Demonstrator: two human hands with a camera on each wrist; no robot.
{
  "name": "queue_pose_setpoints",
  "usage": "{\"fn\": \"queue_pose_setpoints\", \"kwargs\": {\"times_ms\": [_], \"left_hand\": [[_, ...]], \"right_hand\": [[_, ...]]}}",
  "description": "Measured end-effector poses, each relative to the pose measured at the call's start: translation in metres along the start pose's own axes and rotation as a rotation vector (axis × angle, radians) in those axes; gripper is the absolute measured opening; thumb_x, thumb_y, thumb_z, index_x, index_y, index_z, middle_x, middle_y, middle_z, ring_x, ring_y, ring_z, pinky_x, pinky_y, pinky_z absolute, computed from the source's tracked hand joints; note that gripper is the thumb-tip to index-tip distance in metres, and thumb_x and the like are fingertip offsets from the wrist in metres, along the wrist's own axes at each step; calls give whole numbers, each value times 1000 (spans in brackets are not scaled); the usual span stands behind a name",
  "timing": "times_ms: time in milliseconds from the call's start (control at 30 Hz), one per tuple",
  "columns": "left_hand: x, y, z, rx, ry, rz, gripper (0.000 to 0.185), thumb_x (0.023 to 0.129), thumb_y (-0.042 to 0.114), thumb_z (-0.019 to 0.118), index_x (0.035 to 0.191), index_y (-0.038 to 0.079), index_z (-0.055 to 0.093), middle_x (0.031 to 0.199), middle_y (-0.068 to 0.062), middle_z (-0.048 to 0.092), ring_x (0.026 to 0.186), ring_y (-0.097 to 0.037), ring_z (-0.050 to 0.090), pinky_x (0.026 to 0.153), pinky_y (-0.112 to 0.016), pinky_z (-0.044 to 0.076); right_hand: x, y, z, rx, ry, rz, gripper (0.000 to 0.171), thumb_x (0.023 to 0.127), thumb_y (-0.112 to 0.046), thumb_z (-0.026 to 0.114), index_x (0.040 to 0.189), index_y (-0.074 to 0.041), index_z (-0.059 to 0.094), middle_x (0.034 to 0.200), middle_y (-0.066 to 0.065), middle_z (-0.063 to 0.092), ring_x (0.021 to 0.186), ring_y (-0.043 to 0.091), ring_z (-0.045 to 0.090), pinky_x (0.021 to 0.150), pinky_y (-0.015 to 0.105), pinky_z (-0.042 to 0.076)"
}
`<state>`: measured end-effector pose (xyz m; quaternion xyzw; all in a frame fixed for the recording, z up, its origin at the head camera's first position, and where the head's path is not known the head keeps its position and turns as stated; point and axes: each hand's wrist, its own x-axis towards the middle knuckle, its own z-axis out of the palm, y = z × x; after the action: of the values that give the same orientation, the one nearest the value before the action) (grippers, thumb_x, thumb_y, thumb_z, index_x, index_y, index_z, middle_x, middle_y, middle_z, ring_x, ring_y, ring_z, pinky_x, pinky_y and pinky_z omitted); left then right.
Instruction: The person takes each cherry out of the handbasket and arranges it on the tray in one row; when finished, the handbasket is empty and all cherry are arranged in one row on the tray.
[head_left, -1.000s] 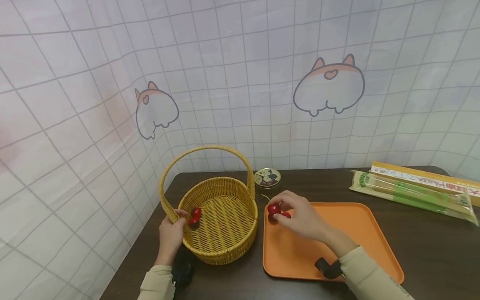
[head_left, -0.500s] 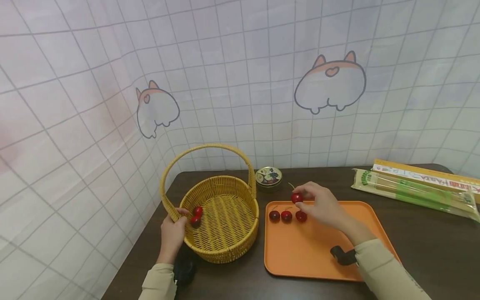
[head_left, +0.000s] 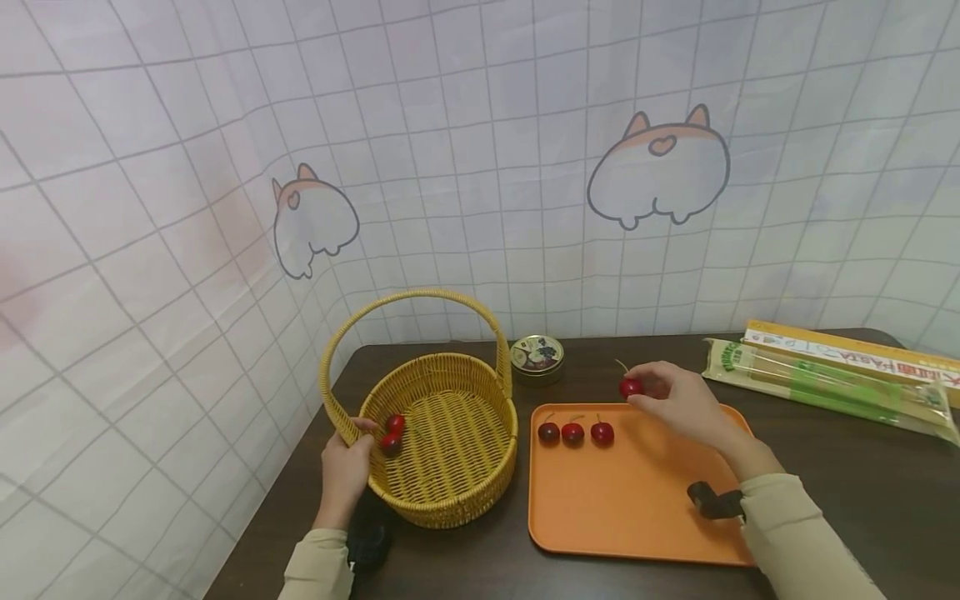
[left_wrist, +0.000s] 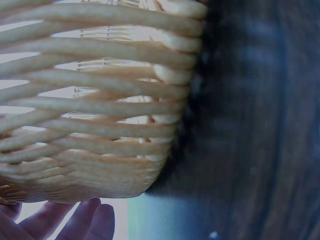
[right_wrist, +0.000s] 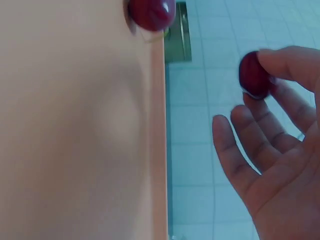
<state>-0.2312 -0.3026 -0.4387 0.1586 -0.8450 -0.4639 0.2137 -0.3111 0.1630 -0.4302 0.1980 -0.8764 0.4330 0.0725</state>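
Note:
My right hand [head_left: 686,404] pinches a red cherry [head_left: 631,387] between thumb and fingertips, above the far edge of the orange tray [head_left: 607,517]. In the right wrist view the same cherry [right_wrist: 254,75] sits against the thumb, while the other fingers are spread. Three cherries stand in a row at the tray's far left, the nearest to my hand being a dark red cherry [head_left: 602,432]. My left hand [head_left: 347,467] holds the rim of the yellow wicker basket [head_left: 450,508] where the handle joins. Two cherries [head_left: 392,443] lie inside, close to that hand.
Behind the basket and tray stands a round tin [head_left: 537,358]. A pasta packet [head_left: 825,387] and a yellow pasta box [head_left: 855,350] lie at the back right of the dark table [head_left: 450,567]. A grid-patterned cloth [head_left: 480,167] hangs behind and to the left.
My right hand has moved right along the tray's far side, carrying one cherry and leaving three in a row on the tray. My left hand stays on the basket.

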Motion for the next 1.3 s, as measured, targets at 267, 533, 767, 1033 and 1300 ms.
{"fn": "queue_pose_setpoints", "kwargs": {"times_ms": [267, 533, 767, 1033, 1300], "left_hand": [[0, -1, 0, -3, -5, 2, 24, 85, 8, 50, 104, 5, 65, 96, -16, 63, 78, -25, 53, 65, -33, 43], [0, -1, 0, -9, -10, -1, 24, 86, 8, 50, 105, 5, 65, 98, -16, 63, 81, -26, 53, 67, -33, 43], [1, 0, 2, -16, -5, -7, 25, 86, 8, 50, 105, 5, 65, 98, -16, 63, 81, -27, 53, 67, -33, 42], [-1, 1, 0, -13, -16, -11, 25, 86, 8, 49, 106, 4, 64, 99, -16, 62, 82, -27, 53, 67, -33, 42], [-1, 0, 0, -11, -12, -7, 25, 86, 8, 49, 105, 5, 65, 96, -16, 62, 81, -27, 53, 67, -33, 42]], "right_hand": [[-2, 18, -2, 2, -142, 46, 30, 82, -19, 76, 110, -10, 68, 90, 0, 68, 80, 15, 60, 71, 30, 45], [-2, 26, 7, 5, -196, 76, 28, 80, -18, 78, 105, -10, 69, 91, 0, 66, 78, 17, 57, 69, 29, 45], [-3, 24, 7, 14, -242, 77, 29, 79, -17, 79, 104, -9, 68, 89, 1, 65, 77, 16, 56, 66, 27, 45], [-3, 25, 7, 25, -306, 65, 30, 79, -21, 79, 105, -9, 67, 91, 1, 66, 81, 17, 58, 69, 28, 47], [-3, 24, 8, -20, -315, 37, 30, 80, -23, 79, 105, -11, 67, 93, -1, 66, 83, 16, 57, 74, 29, 47]]}}
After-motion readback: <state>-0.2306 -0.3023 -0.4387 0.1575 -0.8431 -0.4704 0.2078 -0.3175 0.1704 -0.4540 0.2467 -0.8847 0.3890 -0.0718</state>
